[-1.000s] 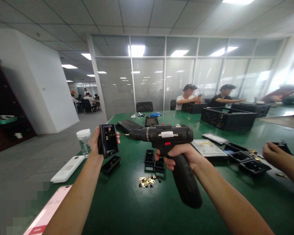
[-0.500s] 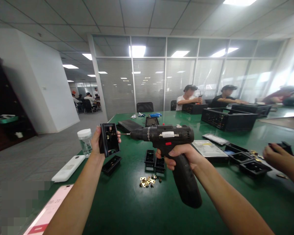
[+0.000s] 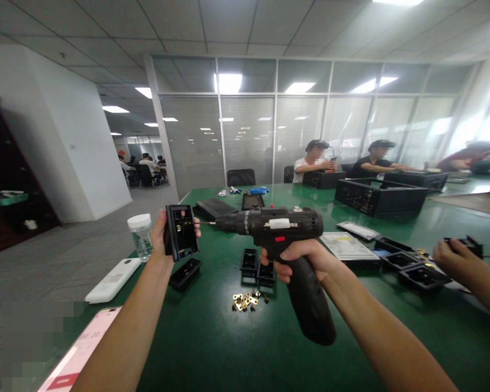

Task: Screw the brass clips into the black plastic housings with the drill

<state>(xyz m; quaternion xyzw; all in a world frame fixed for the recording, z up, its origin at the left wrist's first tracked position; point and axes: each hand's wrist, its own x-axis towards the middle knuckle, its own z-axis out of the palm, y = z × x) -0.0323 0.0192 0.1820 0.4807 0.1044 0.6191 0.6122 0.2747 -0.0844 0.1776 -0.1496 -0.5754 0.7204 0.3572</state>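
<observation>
My left hand (image 3: 160, 235) grips a small black plastic housing (image 3: 181, 232) and holds it upright above the green table (image 3: 212, 348). Brass parts show inside the housing. My right hand (image 3: 306, 260) is wrapped round the handle of a black cordless drill (image 3: 283, 245), held level. The drill's bit (image 3: 204, 222) points left and its tip sits inside the housing. Below them on the table lie several small brass pieces (image 3: 247, 301) and more black housings (image 3: 256, 265), with another one (image 3: 184, 273) under my left wrist.
A clear jar with a white lid (image 3: 141, 236), a white remote-like case (image 3: 112, 280) and a phone (image 3: 79, 354) lie at the table's left edge. A co-worker's hand (image 3: 457, 262) holds a black part at right, near black trays (image 3: 420, 276). Two people sit behind black crates (image 3: 378, 197).
My hands, the housing and the drill have stayed almost still. The co-worker's hand at right has shifted a little to the left and up.
</observation>
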